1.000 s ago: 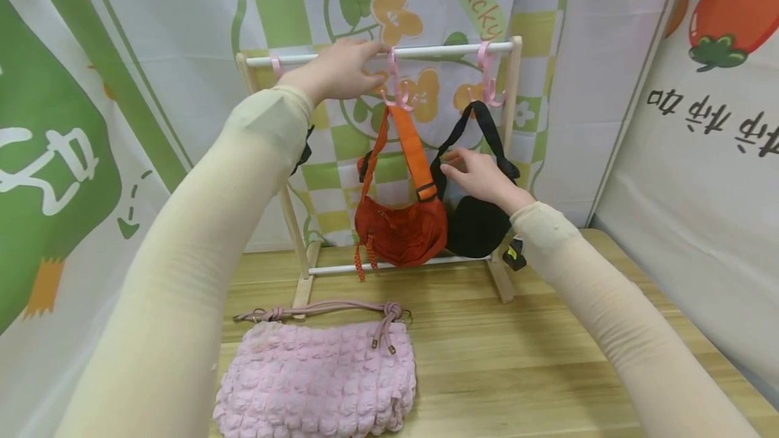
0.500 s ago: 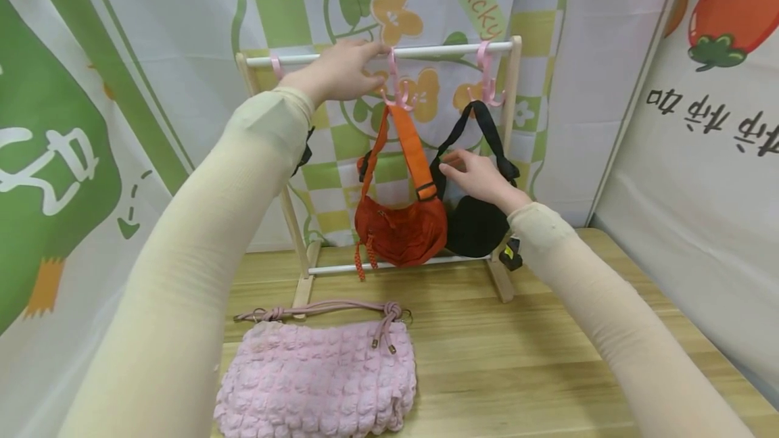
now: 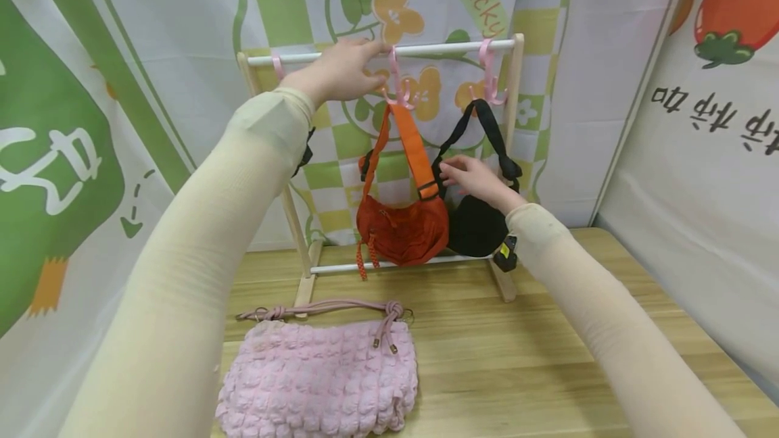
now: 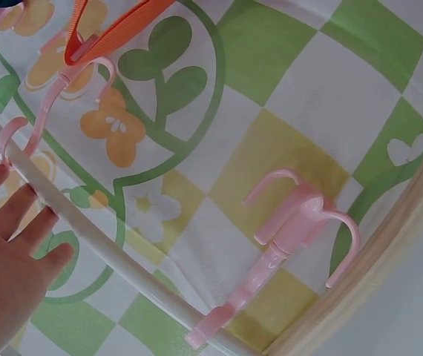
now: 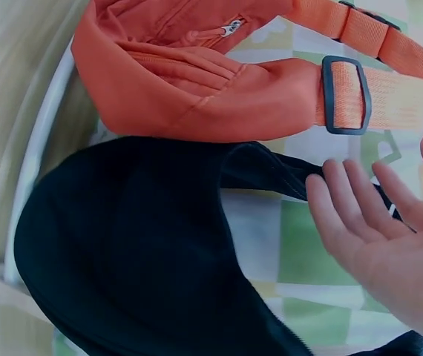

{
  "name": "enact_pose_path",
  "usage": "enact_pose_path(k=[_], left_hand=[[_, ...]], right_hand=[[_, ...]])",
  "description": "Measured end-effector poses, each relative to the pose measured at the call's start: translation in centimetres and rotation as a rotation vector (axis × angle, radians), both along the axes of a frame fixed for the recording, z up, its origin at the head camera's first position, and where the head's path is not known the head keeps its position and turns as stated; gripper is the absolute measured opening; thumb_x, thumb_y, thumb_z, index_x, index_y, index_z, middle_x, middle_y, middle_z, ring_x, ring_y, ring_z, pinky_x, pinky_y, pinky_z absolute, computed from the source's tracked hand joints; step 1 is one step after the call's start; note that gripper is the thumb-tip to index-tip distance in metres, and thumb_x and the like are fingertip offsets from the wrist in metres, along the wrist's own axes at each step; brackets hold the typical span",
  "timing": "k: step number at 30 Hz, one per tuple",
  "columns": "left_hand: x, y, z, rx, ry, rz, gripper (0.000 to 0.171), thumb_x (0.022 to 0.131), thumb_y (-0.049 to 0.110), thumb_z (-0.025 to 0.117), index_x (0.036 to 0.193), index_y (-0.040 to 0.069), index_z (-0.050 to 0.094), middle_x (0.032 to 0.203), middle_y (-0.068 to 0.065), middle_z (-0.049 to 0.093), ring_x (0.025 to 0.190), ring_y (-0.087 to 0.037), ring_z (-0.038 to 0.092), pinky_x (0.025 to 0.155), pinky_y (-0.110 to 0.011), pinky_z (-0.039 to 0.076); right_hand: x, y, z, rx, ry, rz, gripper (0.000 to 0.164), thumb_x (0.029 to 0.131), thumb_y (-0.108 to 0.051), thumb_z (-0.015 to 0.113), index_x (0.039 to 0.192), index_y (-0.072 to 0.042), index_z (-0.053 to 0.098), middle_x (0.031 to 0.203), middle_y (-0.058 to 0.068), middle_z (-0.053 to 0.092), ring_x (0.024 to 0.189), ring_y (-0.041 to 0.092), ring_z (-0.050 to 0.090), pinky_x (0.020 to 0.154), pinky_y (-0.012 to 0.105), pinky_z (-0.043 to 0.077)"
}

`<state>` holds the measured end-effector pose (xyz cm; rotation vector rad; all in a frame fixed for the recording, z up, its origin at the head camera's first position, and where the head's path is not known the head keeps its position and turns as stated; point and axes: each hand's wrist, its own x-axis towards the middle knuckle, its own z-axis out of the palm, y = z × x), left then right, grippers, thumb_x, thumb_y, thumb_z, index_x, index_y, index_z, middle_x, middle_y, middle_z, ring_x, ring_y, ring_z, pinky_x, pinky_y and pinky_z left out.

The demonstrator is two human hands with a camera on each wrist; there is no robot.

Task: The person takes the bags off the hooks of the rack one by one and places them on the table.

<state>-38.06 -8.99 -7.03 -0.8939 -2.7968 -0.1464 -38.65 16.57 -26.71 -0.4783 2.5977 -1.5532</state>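
I've got the left hand [image 3: 343, 71] up at the white bar [image 3: 450, 49], fingers extended and spread, nothing grasped, fingertips at the bar right beside the middle pink hook [image 3: 398, 83]. Orange bag [image 3: 404, 232] hangs by its strap from that hook, clear of the table, below and to the right of the left hand. I have the right hand [image 3: 477, 178] lower down, in front of the black bag [image 3: 477, 225], released, fingers lightly bent and together, thumb apart. Its fingertips overlap the black strap [image 5: 267, 174] in the right wrist view; I can't tell whether they touch it. Black bag hangs from the right pink hook [image 3: 489, 66], just beside the orange one, partly hidden behind my right hand. In the left wrist view I also see the left pink hook [image 4: 300, 215] on the bar near the wooden post [image 4: 397, 245]. Pink puffy bag [image 3: 319, 380] lies on the wooden table [image 3: 487, 370] in front of the rack, rope handle [image 3: 341, 304] at its far edge, knotted at the right
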Motion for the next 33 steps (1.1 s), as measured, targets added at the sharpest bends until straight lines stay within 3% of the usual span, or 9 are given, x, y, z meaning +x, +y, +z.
enact_pose_path(k=[4, 12, 27, 33], left_hand=[[0.0, 0.0, -0.1, 0.002, 0.006, -0.005, 0.059, 0.098, 0.032, 0.045, 0.151, 0.019, 0.021, 0.155, -0.013, 0.024, 0.142, -0.035, 0.022, 0.115, -0.055, 0.021], [0.0, -0.1, -0.1, 0.010, 0.006, -0.003, 0.059, 0.098, 0.032, 0.044, 0.151, 0.019, 0.021, 0.156, -0.013, 0.024, 0.143, -0.035, 0.021, 0.116, -0.055, 0.019], [0.1, -0.1, 0.0, 0.014, 0.015, -0.004, 0.059, 0.098, 0.031, 0.046, 0.151, 0.019, 0.022, 0.155, -0.012, 0.027, 0.142, -0.034, 0.024, 0.116, -0.052, 0.022], [0.2, -0.1, -0.1, 0.017, 0.016, -0.009, 0.059, 0.098, 0.031, 0.046, 0.151, 0.018, 0.023, 0.154, -0.013, 0.028, 0.141, -0.035, 0.025, 0.115, -0.053, 0.023]], right_hand=[[-0.2, -0.1, -0.4, -0.116, -0.087, 0.038, 0.053, 0.101, -0.033, 0.042, 0.143, -0.001, 0.033, 0.139, 0.022, 0.045, 0.129, 0.037, 0.043, 0.105, 0.052, 0.039], [-0.6, -0.5, -0.6, -0.222, -0.147, 0.076, 0.050, 0.103, -0.030, 0.040, 0.143, -0.001, 0.033, 0.142, 0.022, 0.042, 0.129, 0.035, 0.042, 0.108, 0.051, 0.037], [-0.7, -1.2, -0.4, -0.279, -0.225, 0.103, 0.047, 0.102, -0.027, 0.042, 0.142, -0.003, 0.036, 0.141, 0.019, 0.041, 0.126, 0.036, 0.041, 0.108, 0.050, 0.036], [-0.7, -1.2, -0.5, -0.283, -0.242, 0.075, 0.048, 0.101, -0.027, 0.045, 0.142, -0.003, 0.037, 0.124, 0.010, 0.052, 0.119, 0.031, 0.047, 0.107, 0.047, 0.038]])
